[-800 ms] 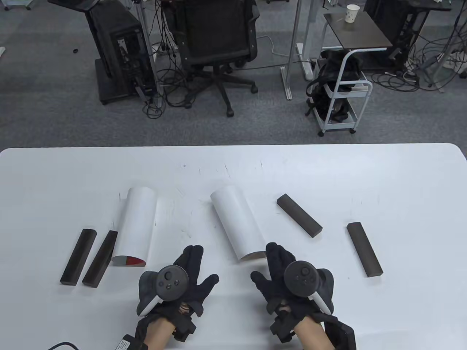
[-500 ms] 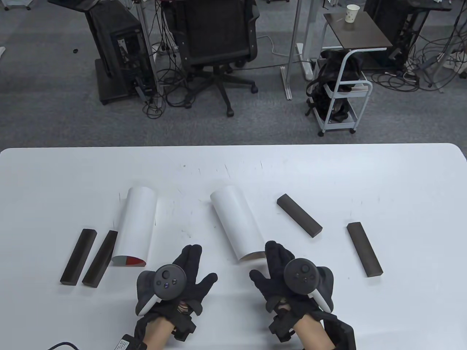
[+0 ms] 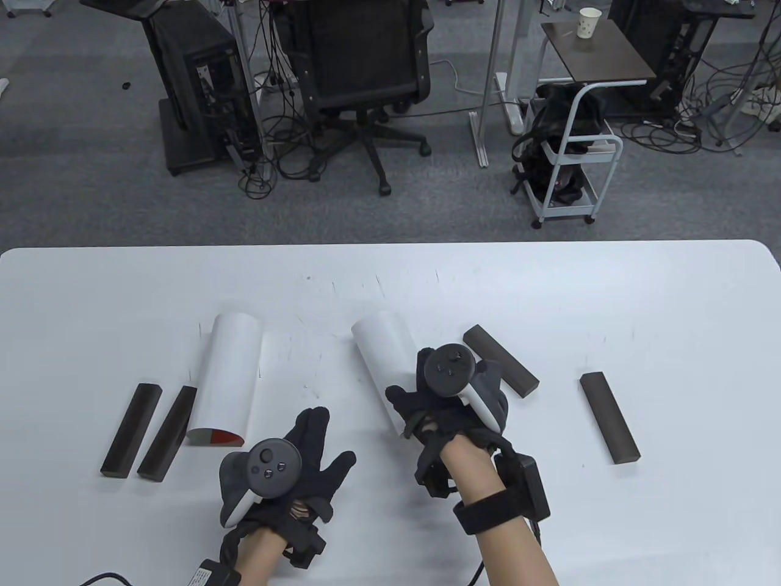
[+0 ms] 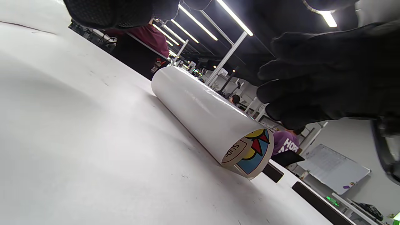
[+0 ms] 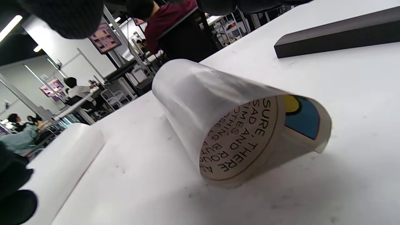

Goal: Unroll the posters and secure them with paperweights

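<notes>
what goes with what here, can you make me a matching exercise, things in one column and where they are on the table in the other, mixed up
Things:
1. right hand
2. left hand
3. left poster roll
4. pair of dark bars

Places:
A. side by side at the table's left, beside a roll
B. over the near end of the middle poster roll
C. lying rolled, its near end showing red and grey
D. on the table's near edge, fingers spread, away from both rolls

Pairs: 1-B, 2-D, 3-C, 4-A
</notes>
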